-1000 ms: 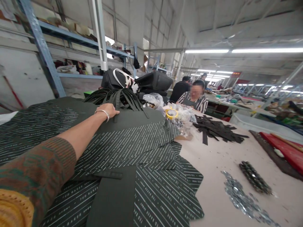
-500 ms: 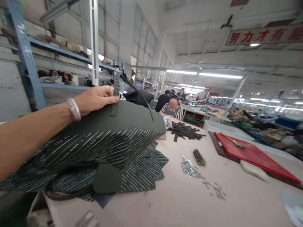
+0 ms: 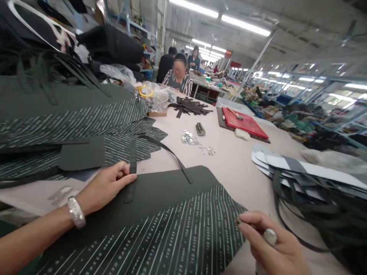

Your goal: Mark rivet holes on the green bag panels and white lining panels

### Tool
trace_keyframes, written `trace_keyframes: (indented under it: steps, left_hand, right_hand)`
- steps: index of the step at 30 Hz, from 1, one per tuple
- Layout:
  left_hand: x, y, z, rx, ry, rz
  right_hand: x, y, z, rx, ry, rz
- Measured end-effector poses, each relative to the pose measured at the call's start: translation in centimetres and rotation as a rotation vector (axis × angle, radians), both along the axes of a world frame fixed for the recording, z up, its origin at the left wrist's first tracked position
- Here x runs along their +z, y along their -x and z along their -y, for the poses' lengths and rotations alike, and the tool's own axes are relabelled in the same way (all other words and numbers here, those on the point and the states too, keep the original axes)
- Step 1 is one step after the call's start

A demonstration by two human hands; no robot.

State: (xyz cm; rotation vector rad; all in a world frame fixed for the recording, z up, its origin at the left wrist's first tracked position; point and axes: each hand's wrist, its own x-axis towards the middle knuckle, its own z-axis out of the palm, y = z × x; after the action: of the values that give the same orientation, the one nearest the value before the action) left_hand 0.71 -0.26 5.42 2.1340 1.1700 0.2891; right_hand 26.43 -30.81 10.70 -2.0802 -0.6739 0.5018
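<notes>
Left hand (image 3: pixel 107 183) flat-ish on the dark green bag panel (image 3: pixel 160 221), fingers pinching the top edge right by the strap (image 3: pixel 132 168). Panel spread on the pale table (image 3: pixel 235 164) right up front, striped part toward the near edge. Right hand (image 3: pixel 273 244) curled around a small pale-tipped tool (image 3: pixel 269 235) at the panel's right corner. Big stack of the same striped panels (image 3: pixel 86 118) off to the left. Heap of small metal bits (image 3: pixel 189 138) mid-table, red board (image 3: pixel 246 123) beyond, another person (image 3: pixel 179 74) seated at the far end.
</notes>
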Motion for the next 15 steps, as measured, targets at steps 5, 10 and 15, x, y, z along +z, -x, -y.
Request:
trace_keyframes:
  steps: [5, 10, 15]
  left_hand:
    - [-2.4, -0.6, 0.4, -0.009, -0.225, -0.166]
    - [-0.7, -3.9, 0.4, -0.358, -0.478, -0.238]
    - [-0.6, -7.8, -0.2, -0.519, -0.355, -0.452]
  right_hand:
    - [-3.8, 3.0, -5.1, 0.331, 0.113, -0.119]
    - [-4.2, 3.4, -8.5, 0.446, 0.26, -0.173]
    - [-4.1, 3.0, -11.4, 0.561, 0.293, -0.123]
